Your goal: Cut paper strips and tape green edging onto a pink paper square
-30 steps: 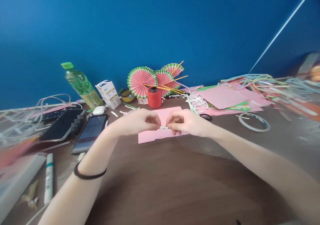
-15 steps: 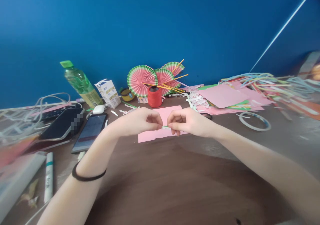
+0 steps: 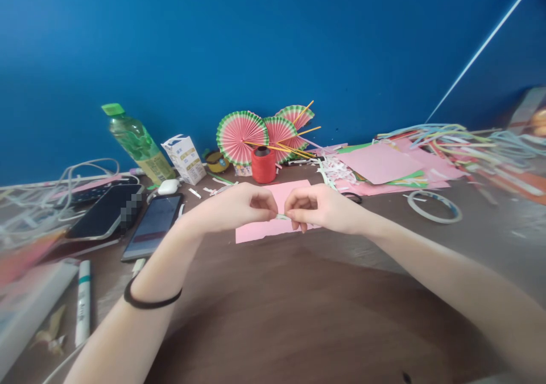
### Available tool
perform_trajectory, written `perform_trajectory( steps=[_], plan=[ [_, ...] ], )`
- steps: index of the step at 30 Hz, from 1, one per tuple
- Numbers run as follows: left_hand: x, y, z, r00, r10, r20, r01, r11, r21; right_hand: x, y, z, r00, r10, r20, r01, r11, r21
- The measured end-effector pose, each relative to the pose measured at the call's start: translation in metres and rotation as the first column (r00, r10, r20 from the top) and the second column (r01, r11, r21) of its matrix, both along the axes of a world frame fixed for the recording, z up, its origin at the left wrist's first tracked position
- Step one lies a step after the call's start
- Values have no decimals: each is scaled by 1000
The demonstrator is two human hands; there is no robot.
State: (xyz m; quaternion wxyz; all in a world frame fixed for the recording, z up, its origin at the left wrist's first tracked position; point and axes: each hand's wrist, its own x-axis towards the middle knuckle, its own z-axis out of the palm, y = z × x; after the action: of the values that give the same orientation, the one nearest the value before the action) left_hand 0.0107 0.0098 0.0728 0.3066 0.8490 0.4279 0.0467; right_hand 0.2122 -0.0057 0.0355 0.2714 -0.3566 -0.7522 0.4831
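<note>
Clearly the small pale paper strip (image 3: 281, 217) is feather-light, thin and limp. It creases or tears under any real pull, so it is best taken by its two ends with a gentle pinch. That is how it is held: the left hand (image 3: 239, 205) and the right hand (image 3: 321, 207) each press thumb and forefinger together on one end. Only a short stretch of the strip shows between the fingers (image 3: 294, 216). The strip hangs just above the flat pink paper sheet (image 3: 256, 233), which lies under the fingers on the brown wooden surface (image 3: 298, 304). Beyond the fingers stands a red thread spool (image 3: 263, 166). Compared with a second ago, the pinch is unchanged and the fingertips look slightly closer together.
</note>
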Motion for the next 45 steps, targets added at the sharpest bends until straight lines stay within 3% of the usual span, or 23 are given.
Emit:
perform_trajectory(
  steps=[15, 45],
  plan=[
    [4, -1, 0, 1000, 6, 28, -6, 1000, 10, 0, 1, -1, 1000, 5, 1, -5, 1000, 14],
    [8, 1, -10, 993, 41, 107, -56, 989, 140, -3, -3, 0, 995, 16, -100, -28, 993, -117]
  ],
)
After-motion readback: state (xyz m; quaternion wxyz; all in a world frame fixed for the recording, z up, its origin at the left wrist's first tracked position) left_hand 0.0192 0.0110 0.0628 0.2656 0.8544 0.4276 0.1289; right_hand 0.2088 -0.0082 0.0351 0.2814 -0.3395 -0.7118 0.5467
